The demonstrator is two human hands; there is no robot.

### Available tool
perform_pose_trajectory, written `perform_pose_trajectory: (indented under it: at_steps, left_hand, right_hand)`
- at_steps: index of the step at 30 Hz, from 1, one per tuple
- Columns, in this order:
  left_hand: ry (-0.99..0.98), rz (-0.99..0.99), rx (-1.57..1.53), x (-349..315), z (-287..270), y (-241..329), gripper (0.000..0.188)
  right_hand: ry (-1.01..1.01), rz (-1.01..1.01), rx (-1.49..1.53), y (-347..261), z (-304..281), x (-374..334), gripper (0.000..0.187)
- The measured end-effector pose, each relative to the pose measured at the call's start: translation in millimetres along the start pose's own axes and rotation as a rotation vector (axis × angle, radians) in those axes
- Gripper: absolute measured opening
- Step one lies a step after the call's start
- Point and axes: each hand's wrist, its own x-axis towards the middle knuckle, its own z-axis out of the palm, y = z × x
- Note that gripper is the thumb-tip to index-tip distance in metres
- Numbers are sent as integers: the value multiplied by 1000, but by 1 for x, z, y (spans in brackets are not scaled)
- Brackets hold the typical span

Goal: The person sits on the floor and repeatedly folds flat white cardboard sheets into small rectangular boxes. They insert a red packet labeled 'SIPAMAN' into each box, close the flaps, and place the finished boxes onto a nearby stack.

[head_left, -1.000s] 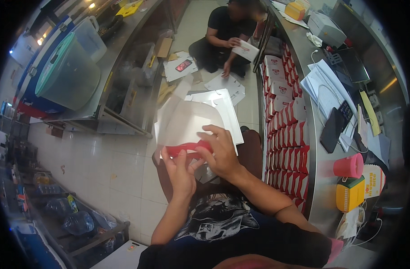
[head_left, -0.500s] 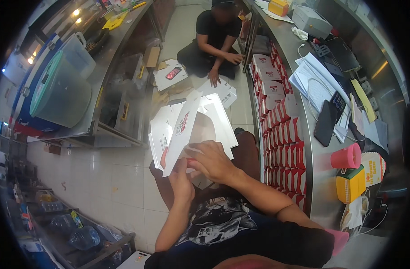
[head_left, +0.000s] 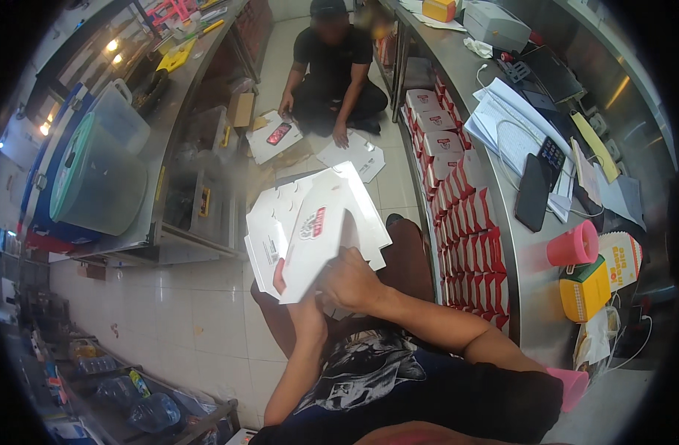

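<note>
A white cardboard box (head_left: 310, 248), partly folded and printed in red and black on one panel, is held up in front of me. My left hand (head_left: 305, 311) grips its near lower edge from below, most of its fingers hidden behind the panel. My right hand (head_left: 350, 282) is closed at the right side of that panel, its fingertips out of sight behind the cardboard. Beneath the box, flat white cardboard blanks (head_left: 361, 211) lie stacked over my lap.
Across from me a person (head_left: 332, 67) sits on the floor, one hand on a flat cardboard sheet (head_left: 358, 157). Red-and-white folded boxes (head_left: 458, 215) are piled under the right metal counter (head_left: 528, 285). At left stands a counter with a lidded plastic tub (head_left: 102, 170).
The printed panel has tilted and now looks broader, and my right hand has curled in behind it. The other person has leaned back, one hand moving beside the phone. My view has shifted slightly.
</note>
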Motion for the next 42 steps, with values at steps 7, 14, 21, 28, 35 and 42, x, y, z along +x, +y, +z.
perform_pose_trajectory:
  at_steps: [7,14,21,28,35,42]
  left_hand:
    - [20,-18,-245,1,-9,-1,56]
    - [20,-23,-156,2,-11,-4,60]
    - [-4,14,-74,6,-3,-3,62]
    - [-18,29,-7,7,0,-3,66]
    - [-23,-42,-184,7,-13,-3,54]
    - [-50,-11,-148,9,-17,-12,57]
  right_hand:
    - [403,-99,204,2,11,-1,39]
    - [375,-62,151,0,13,-3,43]
    - [448,-19,130,1,15,0,44]
    - [161,-65,1,7,9,-6,49]
    - [256,-91,46,-8,9,-3,73]
    - [208,-104,122,-10,9,-3,83]
